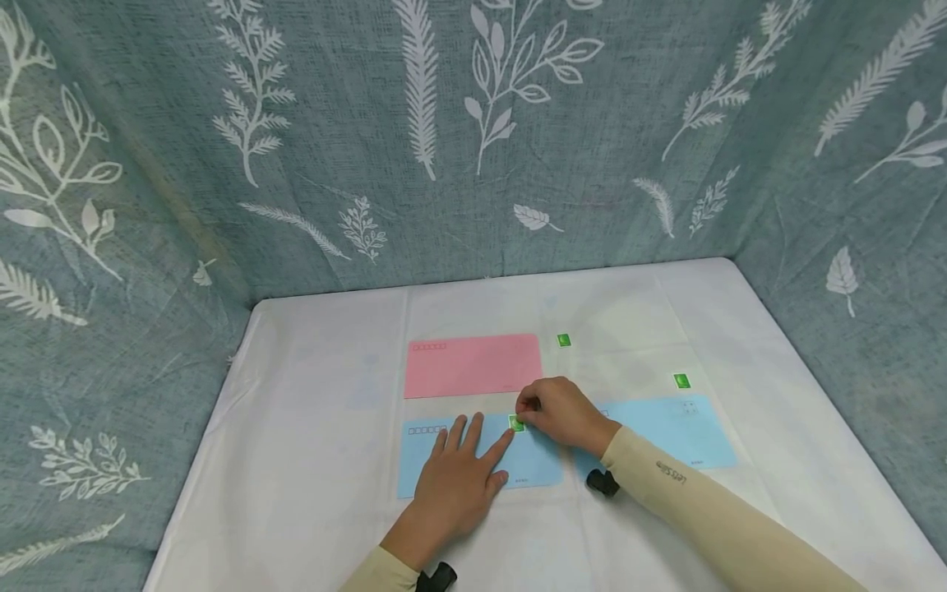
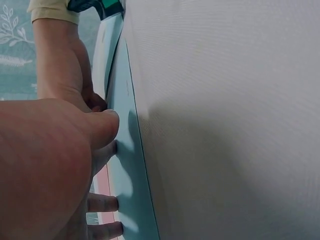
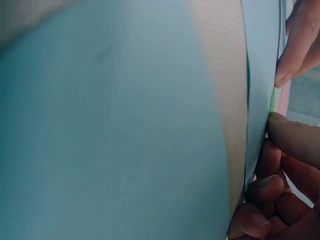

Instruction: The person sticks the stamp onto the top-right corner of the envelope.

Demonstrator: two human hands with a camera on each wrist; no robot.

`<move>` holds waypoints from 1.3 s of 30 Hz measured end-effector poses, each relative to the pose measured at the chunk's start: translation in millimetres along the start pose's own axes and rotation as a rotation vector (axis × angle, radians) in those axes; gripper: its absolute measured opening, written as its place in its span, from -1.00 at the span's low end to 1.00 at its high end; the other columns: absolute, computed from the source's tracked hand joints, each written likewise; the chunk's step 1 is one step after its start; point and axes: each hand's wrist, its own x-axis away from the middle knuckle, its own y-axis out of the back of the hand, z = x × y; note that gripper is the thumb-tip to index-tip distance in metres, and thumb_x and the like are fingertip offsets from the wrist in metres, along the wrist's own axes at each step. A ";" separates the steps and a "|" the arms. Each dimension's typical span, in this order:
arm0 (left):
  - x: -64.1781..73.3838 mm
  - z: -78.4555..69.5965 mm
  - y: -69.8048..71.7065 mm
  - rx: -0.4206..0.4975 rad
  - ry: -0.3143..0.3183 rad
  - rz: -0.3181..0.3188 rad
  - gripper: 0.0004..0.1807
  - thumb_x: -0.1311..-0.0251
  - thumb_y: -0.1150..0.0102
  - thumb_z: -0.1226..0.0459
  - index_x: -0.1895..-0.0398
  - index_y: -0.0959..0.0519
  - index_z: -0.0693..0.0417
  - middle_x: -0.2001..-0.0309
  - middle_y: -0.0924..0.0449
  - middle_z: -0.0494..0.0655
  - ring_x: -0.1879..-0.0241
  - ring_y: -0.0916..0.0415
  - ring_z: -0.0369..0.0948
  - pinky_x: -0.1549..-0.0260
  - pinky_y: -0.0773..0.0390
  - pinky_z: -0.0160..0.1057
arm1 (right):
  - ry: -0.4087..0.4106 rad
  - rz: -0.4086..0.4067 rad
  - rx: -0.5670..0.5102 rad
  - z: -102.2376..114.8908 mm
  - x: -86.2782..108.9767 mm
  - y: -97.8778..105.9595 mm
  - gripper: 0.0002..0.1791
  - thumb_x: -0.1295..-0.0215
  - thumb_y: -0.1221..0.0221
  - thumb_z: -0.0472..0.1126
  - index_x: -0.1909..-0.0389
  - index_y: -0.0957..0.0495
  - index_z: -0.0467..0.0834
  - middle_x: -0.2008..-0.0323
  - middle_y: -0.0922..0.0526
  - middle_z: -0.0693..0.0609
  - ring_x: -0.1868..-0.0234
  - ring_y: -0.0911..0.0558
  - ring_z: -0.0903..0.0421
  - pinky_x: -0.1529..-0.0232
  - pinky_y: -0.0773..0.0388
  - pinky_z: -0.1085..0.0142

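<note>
A small green stamp [image 1: 516,423] lies at the upper right part of the left blue envelope [image 1: 538,469]. My right hand [image 1: 565,411] pinches the stamp's edge, its other fingers curled under. Spread flat over the same envelope, my left hand [image 1: 460,487] touches the stamp's lower edge with its index fingertip. Between both hands' fingertips, the right wrist view shows a green sliver of the stamp [image 3: 272,101]. The left wrist view has the left hand [image 2: 45,165] close up, its fingertips on the blue paper. The right fingertips are mostly hidden there.
Behind lies a pink envelope [image 1: 473,367]. Another blue envelope [image 1: 669,436] is at the right, partly under the right forearm. Two more green stamps, a far one [image 1: 565,339] and a right one [image 1: 682,381], lie on the white tablecloth [image 1: 318,427]. Patterned curtains [image 1: 444,205] surround the table.
</note>
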 end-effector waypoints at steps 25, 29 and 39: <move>0.2 0.6 1.4 -0.015 -0.012 -0.013 -0.38 -0.68 -0.01 -0.07 -0.71 -0.32 -0.28 -0.65 -0.19 0.25 -0.63 -0.11 0.24 -0.51 -0.24 0.27 | -0.047 -0.001 0.003 7.2 0.7 2.9 -0.88 -0.40 -0.46 -0.25 0.35 -0.76 -0.02 0.44 -0.64 0.29 0.41 -0.54 0.29 0.27 -0.56 0.29; -0.6 0.2 2.5 -0.014 -0.013 -0.011 -0.38 -0.68 -0.02 -0.06 -0.71 -0.31 -0.28 -0.65 -0.18 0.25 -0.63 -0.10 0.24 -0.51 -0.24 0.26 | -0.063 0.003 0.003 6.9 -0.2 2.8 -0.86 -0.37 -0.49 -0.22 0.37 -0.75 -0.01 0.47 -0.62 0.30 0.44 -0.53 0.30 0.29 -0.56 0.30; 1.8 1.5 0.2 -0.022 -0.014 -0.014 -0.38 -0.68 -0.03 -0.05 -0.72 -0.31 -0.29 -0.65 -0.18 0.26 -0.63 -0.11 0.25 -0.50 -0.25 0.28 | -0.066 -0.002 -0.013 11.4 0.8 2.9 -0.86 -0.38 -0.49 -0.25 0.38 -0.76 -0.01 0.46 -0.64 0.28 0.43 -0.53 0.29 0.28 -0.56 0.29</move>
